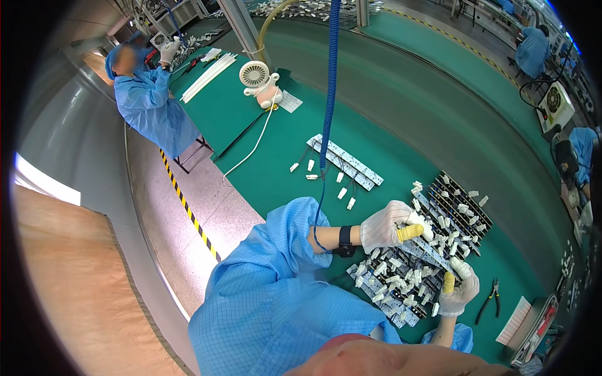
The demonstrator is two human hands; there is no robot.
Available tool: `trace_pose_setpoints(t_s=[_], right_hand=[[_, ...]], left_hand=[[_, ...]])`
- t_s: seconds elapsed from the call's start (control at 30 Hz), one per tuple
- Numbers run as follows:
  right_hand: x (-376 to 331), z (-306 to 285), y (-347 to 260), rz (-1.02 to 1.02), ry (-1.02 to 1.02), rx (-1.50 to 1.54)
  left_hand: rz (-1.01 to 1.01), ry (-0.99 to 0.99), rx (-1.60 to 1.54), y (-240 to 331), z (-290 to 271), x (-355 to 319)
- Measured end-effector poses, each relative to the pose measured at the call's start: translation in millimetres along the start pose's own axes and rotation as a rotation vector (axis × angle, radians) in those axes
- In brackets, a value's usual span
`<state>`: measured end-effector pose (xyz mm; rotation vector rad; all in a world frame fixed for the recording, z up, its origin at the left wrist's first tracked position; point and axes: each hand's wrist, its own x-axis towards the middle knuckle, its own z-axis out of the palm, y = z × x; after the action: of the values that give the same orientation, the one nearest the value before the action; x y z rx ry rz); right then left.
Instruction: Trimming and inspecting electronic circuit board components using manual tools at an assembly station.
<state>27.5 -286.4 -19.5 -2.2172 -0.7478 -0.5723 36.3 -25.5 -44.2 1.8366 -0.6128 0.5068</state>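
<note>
Pinching one circuit strip (435, 255) with each grip, left hand (385, 228) and right hand (459, 294) hold it over piled boards (399, 313)

My counter (269, 160): green-topped
Before me: heaped circuit strips (401, 285) with white connectors
Right of my heap: black pliers (495, 291)
Beyond: paired strips (348, 158)
Far end: pink-and-white fan (256, 76), white sticks (209, 78)
</note>
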Motion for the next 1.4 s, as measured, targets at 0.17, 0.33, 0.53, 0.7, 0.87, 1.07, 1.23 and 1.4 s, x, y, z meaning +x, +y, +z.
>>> trace_pose_setpoints(t_s=[0.17, 0.33, 0.53, 0.7, 0.87, 1.07, 1.23, 1.4], right_hand=[[-0.9, -2.7, -0.8, -0.008, 0.006, -0.005], [0.2, 0.2, 0.1, -0.009, -0.005, 0.009], [-0.2, 0.4, 1.9, -0.006, -0.012, 0.017], [-2.6, 0.3, 9.3, -0.024, 0.055, -0.046], [2.3, -4.4, 5.0, -0.02, 0.017, -0.03], [66.3, -34.1, -30.7, -0.171, -0.007, -0.039], [122.7, -63.0, -77.9, -0.406, 0.16, -0.079], [162.3, -90.2, -126.5, -0.632, 0.116, -0.1]], left_hand=[[0.006, 0.006, -0.033, 3.5, 1.5, 0.7], [0.032, 0.006, -0.047, 1.6, -0.8, 1.5], [-0.017, -0.016, 0.006, 5.7, -3.1, 1.5], [-0.089, -0.099, -0.186, 29.1, -10.4, 22.7], [-0.37, -0.159, -0.363, 44.1, -20.1, 27.8], [-0.69, 0.008, -0.78, 43.7, -22.7, 22.3], [-0.479, 0.17, -0.768, 25.1, -8.4, 19.3], [-0.53, 0.093, -0.806, 2.9, -20.9, -3.3]])
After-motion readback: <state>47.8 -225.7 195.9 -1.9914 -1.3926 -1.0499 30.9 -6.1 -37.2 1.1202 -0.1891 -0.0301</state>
